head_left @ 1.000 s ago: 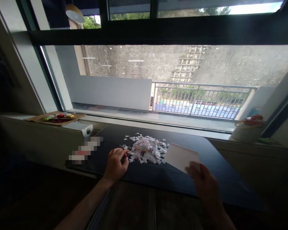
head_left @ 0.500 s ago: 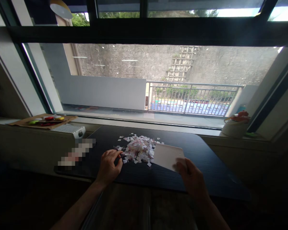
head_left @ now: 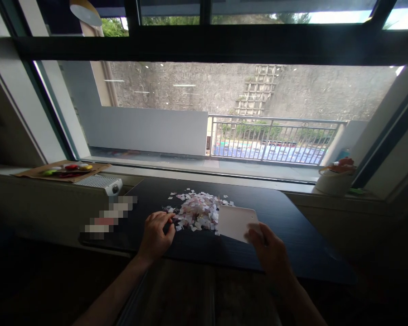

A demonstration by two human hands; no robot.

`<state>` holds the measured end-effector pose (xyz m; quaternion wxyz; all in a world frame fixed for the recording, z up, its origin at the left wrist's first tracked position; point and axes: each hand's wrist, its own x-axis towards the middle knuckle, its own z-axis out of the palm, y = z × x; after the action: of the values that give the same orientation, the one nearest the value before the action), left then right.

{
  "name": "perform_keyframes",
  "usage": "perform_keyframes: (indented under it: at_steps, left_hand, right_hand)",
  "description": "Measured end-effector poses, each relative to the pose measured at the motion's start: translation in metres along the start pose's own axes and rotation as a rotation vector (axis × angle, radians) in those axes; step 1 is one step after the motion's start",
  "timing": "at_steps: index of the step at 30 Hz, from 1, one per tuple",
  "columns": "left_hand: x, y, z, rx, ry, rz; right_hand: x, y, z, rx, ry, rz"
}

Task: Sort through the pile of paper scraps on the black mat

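Note:
A heap of small white and pinkish paper scraps [head_left: 197,207] lies in the middle of the dark table [head_left: 268,253]. My right hand [head_left: 270,246] grips a thin white card [head_left: 235,222] by its near right corner, thumb on top. The card has rounded corners and a small hole, and its left edge is at the right side of the heap. At the heap's left edge is my left hand [head_left: 157,233], fingers bent and thumb apart from them, with nothing held. I cannot tell whether its fingertips touch the nearest scraps.
A blurred-out patch [head_left: 110,217] covers something at the table's left. Left on the sill, a brown board [head_left: 30,171] bears colourful items beside a white appliance with a knob [head_left: 100,183]. A white container [head_left: 331,181] stands right, below the large window [head_left: 177,86].
The card has shifted very slightly left against the heap, its edge now closer over the scraps. My left hand stays in nearly the same place.

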<state>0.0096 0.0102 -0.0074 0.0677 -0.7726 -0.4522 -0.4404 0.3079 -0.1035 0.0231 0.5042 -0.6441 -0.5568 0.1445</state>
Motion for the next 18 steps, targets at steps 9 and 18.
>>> perform_keyframes:
  at_steps: [9,18]
  left_hand:
    - [0.000,0.002,0.000,-0.002,0.003,-0.015]
    - [0.001,0.005,-0.002,-0.012,-0.008,-0.030]
  right_hand:
    - [-0.020,-0.005,-0.003,-0.005,0.112,0.061]
    - [-0.039,0.001,0.010,0.134,0.094,0.151]
